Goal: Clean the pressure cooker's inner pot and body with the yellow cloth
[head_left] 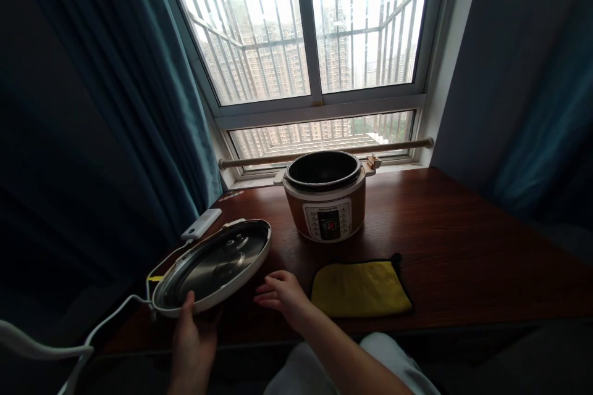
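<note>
My left hand (197, 339) grips the near rim of a round lid (215, 265), thumb on top and the other fingers mostly hidden beneath. The lid has a white outer edge and a shiny dark inner side that faces up, tilted. Just right of it, my right hand (282, 297) hovers with fingers apart, holding nothing. Beyond my hands stands an electric pressure cooker (327, 203), lidless, with its dark inner pot showing and a control panel in front. Close to my right wrist lies a folded yellow cloth (361, 289) with a dark border.
A white power strip (202, 224) with a white cord (125, 302) lies along the left side of the brown wooden table (440, 247). Behind the cooker are a horizontal rod (398, 146) and a barred window. A blue curtain (152, 105) hangs at the left.
</note>
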{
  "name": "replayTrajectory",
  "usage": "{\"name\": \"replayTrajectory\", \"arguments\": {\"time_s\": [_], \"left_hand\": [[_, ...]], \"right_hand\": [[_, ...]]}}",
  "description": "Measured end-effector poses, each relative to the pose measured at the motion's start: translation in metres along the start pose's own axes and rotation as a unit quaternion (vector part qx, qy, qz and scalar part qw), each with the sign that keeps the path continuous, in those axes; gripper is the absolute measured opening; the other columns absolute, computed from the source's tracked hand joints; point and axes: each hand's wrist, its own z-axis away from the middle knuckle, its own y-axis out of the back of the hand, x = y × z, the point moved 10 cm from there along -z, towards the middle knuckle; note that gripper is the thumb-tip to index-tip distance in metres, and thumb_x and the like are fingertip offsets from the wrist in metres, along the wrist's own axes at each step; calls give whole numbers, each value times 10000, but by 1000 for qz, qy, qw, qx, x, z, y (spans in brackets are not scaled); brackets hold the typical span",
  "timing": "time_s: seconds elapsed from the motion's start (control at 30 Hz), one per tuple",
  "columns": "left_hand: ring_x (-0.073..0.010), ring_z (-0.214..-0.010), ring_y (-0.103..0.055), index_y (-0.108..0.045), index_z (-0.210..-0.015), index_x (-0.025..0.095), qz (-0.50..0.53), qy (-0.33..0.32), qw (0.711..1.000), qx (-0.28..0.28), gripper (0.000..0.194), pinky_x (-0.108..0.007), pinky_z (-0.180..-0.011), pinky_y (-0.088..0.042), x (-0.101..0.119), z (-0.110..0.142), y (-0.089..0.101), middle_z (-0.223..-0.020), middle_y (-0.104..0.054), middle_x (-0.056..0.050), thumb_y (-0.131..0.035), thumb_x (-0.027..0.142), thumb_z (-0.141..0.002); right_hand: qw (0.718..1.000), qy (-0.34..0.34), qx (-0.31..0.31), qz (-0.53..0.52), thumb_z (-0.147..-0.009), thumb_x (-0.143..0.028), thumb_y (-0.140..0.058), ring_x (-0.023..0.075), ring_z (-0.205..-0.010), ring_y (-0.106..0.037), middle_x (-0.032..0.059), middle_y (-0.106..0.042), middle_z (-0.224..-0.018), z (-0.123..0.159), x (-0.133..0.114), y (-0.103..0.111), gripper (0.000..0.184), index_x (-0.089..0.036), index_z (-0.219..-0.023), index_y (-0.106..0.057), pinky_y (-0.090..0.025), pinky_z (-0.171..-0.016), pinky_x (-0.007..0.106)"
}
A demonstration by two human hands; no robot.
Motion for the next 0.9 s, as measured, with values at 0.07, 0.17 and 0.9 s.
{"name": "replayTrajectory", "arguments": {"time_s": [0.07,0.17,0.9], "left_hand": [[-207,-1078,-524,-593,-1014,322,0,-1,1000,-1,273,-381,-901,-455,2,1,1,-1062,-603,26,-584,399,-752],[-216,-1118,-500,-597,-1004,333,5,6,1000,-15,254,-421,-950,-415,1,2,1,-1077,-598,28,-569,419,-766],[-274,-1125,-503,-651,-900,167,-174,-115,947,-246,346,-376,-1009,-375,-5,111,-91,-1070,-622,-72,-731,296,-589]], "right_hand": [[994,-6,23,111,-804,-249,-507,161,-672,-654,61,-626,-769,3,-7,12,162,-134,-915,-484,-502,-660,306],[952,52,116,278,-702,-154,-603,271,-956,-591,125,-615,-922,18,-38,47,116,-152,-800,-542,-450,-808,416],[861,319,383,107,-796,-413,-399,126,-676,-584,48,-594,-875,125,-178,230,347,-184,-1037,-495,-462,-579,239]]}}
